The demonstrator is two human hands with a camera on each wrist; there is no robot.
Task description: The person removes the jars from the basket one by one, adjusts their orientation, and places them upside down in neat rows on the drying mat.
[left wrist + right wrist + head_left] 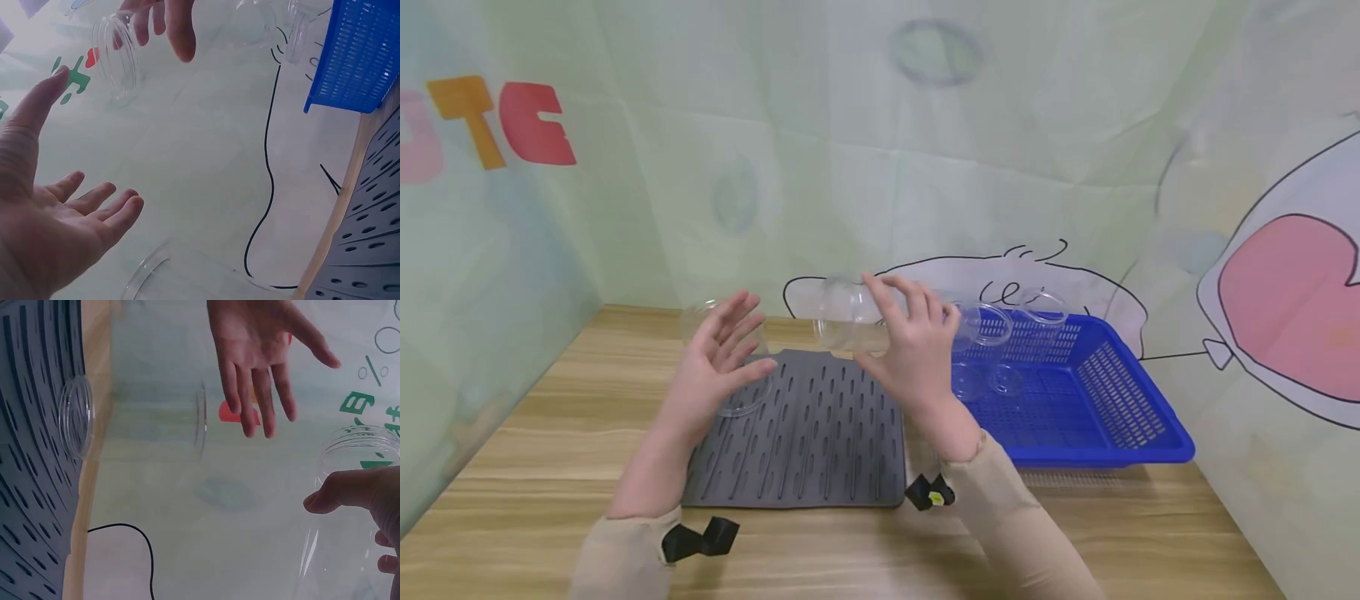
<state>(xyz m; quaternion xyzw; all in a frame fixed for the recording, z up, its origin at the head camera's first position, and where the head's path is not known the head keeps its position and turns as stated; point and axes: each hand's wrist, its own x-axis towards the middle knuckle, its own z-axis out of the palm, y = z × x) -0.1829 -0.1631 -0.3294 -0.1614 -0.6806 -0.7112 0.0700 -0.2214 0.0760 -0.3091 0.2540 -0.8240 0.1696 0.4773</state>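
My right hand (901,327) grips a clear plastic cup (847,323) and holds it on its side above the back edge of the grey slotted mat (820,433). The cup's mouth (119,57) points toward my left hand. In the right wrist view my thumb (347,489) curls over that cup (350,519). My left hand (730,346) is open with its fingers spread, palm (50,231) facing the held cup and holding nothing. Just behind it, a second clear cup (739,392) stands on the mat's back left corner (134,419).
A blue slotted basket (1120,417) sits right of the mat with several clear cups (992,333) at its back. The mat lies on a wooden table (512,467). Printed cloth walls (880,150) close the back and both sides.
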